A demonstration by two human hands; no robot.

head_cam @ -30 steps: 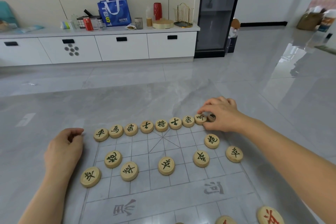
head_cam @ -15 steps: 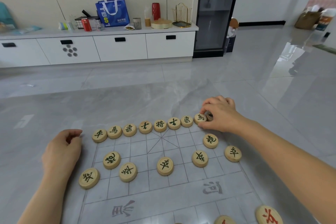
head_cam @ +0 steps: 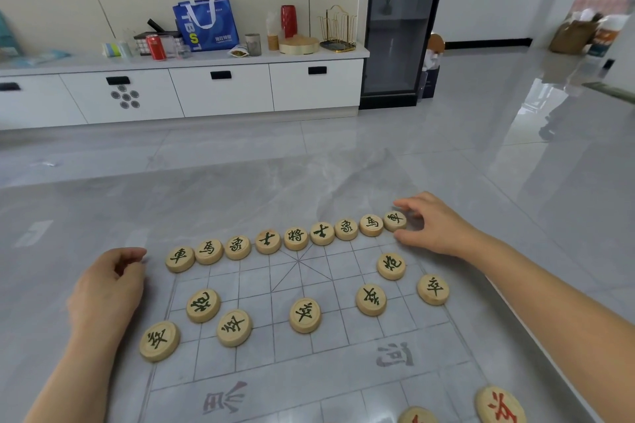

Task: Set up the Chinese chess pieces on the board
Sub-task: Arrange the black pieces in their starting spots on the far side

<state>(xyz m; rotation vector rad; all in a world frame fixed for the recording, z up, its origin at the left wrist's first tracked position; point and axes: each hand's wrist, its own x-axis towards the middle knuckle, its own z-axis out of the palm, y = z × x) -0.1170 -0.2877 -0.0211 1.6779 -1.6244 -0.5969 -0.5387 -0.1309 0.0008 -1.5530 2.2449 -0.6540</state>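
Note:
A clear chess board sheet (head_cam: 275,374) with printed lines lies on the grey floor. Round wooden pieces with dark green characters stand on it: a full back row from the left chariot (head_cam: 180,258) to the right chariot (head_cam: 395,220), two cannons (head_cam: 203,305) (head_cam: 391,265), and several soldiers in front. My right hand (head_cam: 433,227) lies at the back right corner, thumb and fingers spread around the right chariot, fingertips beside it. My left hand (head_cam: 106,288) rests loosely curled on the floor just left of the board, holding nothing. Red-lettered pieces (head_cam: 500,405) show at the bottom right.
A long white cabinet (head_cam: 220,89) runs along the far wall, carrying a blue bag (head_cam: 205,24), cans and cups. A tall dark display case (head_cam: 402,24) stands to its right. Glossy floor tiles stretch out behind and right of the board.
My right hand has opened and slid slightly right, uncovering the right chariot that it was setting down at the end of the back row. The left hand has stayed in place.

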